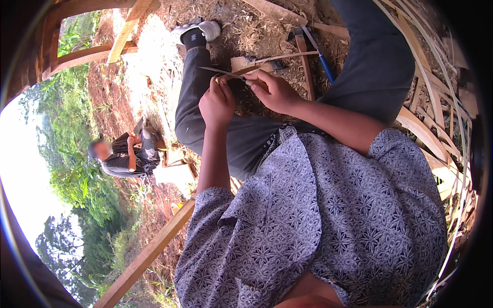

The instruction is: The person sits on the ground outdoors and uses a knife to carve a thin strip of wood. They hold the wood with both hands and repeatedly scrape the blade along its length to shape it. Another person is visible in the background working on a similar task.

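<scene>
In front of my lap, my right hand (275,93) is closed around the handle end of a small knife (210,69). Its thin grey blade points left, passing just above my left fingertips. My left hand (216,102) is closed in a pinch close under the blade. A small pale bit shows at those fingertips, too small to name. Beyond both hands lies a wooden block (241,62) with a dark, charred-looking end, and a thin wood strip (290,55) runs across by it.
Right of the block lie a wooden-handled tool (305,69) with a dark head and a blue-handled blade (325,68). Wood shavings (280,25) cover the ground. Long split strips (429,84) pile at right. At left, another person (128,156) sits outside; a wooden beam (149,251) slants below.
</scene>
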`<state>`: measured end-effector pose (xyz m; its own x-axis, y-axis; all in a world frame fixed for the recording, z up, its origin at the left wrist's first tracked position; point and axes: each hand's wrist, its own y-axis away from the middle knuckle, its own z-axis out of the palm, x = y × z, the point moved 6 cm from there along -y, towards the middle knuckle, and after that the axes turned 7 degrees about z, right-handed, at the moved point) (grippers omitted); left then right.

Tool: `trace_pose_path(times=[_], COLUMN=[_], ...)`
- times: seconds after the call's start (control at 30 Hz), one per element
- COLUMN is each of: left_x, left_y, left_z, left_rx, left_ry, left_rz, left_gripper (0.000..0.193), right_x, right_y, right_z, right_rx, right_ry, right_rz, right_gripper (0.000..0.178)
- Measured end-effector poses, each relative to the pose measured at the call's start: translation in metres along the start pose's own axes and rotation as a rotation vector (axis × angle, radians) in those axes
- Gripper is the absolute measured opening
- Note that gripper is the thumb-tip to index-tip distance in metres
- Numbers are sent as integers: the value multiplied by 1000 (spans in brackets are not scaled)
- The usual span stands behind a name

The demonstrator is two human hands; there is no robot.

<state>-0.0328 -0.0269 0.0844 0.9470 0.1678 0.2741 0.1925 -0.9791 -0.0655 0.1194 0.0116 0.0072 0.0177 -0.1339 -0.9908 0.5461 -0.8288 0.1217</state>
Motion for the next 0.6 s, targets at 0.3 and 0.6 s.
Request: trace_pose_path(times=[0.3,0.6], left_x=[-1,-4], left_y=[14,14], left_z=[3,2], left_rx=[44,53], left_ry=[-90,-85], left_rz=[87,86], left_gripper=[19,17], right_x=[13,9], right_y=[-3,-2], right_z=[-6,0], right_rx=[-12,-46], right_ry=[84,114], right_rz=[103,142], right_gripper=[25,26])
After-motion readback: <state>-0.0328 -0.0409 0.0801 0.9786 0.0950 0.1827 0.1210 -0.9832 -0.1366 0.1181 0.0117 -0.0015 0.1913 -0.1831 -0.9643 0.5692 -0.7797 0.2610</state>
